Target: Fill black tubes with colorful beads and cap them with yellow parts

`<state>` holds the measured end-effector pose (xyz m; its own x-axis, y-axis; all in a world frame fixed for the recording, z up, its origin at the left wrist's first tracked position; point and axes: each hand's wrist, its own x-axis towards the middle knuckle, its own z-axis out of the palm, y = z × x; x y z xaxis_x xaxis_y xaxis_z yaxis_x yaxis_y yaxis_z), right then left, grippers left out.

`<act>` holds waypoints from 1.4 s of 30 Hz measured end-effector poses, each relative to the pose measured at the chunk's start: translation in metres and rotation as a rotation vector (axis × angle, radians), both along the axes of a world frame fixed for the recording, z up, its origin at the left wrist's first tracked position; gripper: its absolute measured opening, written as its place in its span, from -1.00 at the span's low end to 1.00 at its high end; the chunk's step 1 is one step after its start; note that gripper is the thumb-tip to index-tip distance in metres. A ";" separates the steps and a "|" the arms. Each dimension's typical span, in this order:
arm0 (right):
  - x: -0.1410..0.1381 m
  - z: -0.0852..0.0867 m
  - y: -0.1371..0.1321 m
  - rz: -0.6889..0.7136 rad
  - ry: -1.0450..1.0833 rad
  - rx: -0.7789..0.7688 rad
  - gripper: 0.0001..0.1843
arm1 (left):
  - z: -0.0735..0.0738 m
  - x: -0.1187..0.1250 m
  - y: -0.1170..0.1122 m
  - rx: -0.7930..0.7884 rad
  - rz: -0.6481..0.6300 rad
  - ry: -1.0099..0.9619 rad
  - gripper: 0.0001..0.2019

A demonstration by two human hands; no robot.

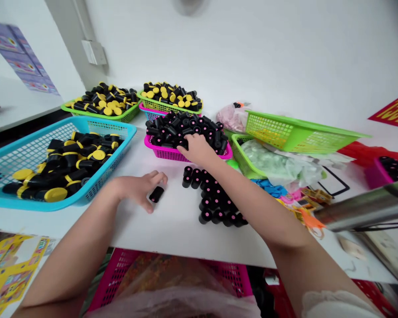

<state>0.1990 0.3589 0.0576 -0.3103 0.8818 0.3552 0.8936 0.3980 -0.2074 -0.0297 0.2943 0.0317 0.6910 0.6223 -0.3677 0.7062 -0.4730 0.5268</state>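
My left hand is curled above the white tabletop, with a small black cylinder between its thumb and fingers. Over the pink basket, my right hand reaches into a heap of black cylinders with pink dots. Its thumb and fingers are apart and touch the heap; some fingertips are hidden among the pieces. Under my right forearm, several black cylinders with pink-dotted tops stand upright in close rows, partly covered by the arm.
A blue basket of black and yellow pieces sits at left. Two green baskets with similar pieces stand behind. To the right are a tilted green basket, plastic bags and a metal tube. Below the table edge is a bag-lined pink basket.
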 end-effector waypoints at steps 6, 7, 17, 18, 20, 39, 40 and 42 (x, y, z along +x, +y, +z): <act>0.002 0.001 0.016 0.057 0.436 -0.139 -0.68 | -0.004 0.016 0.003 0.031 -0.030 -0.072 -0.65; 0.006 0.004 0.010 0.066 0.574 -0.173 -0.69 | -0.003 0.019 0.003 0.030 -0.011 -0.091 -0.66; 0.047 0.027 -0.087 0.210 0.351 -0.432 -0.64 | -0.017 0.054 0.001 0.087 -0.027 -0.293 -0.75; 0.048 0.027 -0.092 0.215 0.233 -0.424 -0.70 | -0.019 0.056 0.002 0.104 -0.031 -0.311 -0.76; 0.047 0.023 -0.097 0.209 0.031 -0.419 -0.72 | -0.026 0.059 0.005 0.156 -0.034 -0.353 -0.77; 0.100 0.003 -0.101 0.068 0.316 0.307 -0.90 | -0.022 0.064 -0.006 0.274 0.281 -0.478 -0.66; 0.110 -0.001 -0.102 0.078 0.335 0.377 -0.90 | -0.013 0.062 -0.002 0.384 0.349 -0.471 -0.68; 0.129 -0.008 -0.104 0.118 0.325 0.459 -0.93 | 0.008 0.055 0.016 0.618 0.520 -0.468 -0.73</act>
<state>0.3277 0.2551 0.0491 -0.2077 0.5811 0.7869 0.7569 0.6050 -0.2470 0.0252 0.3106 0.0400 0.2648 0.8875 0.3772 0.6875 -0.4480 0.5716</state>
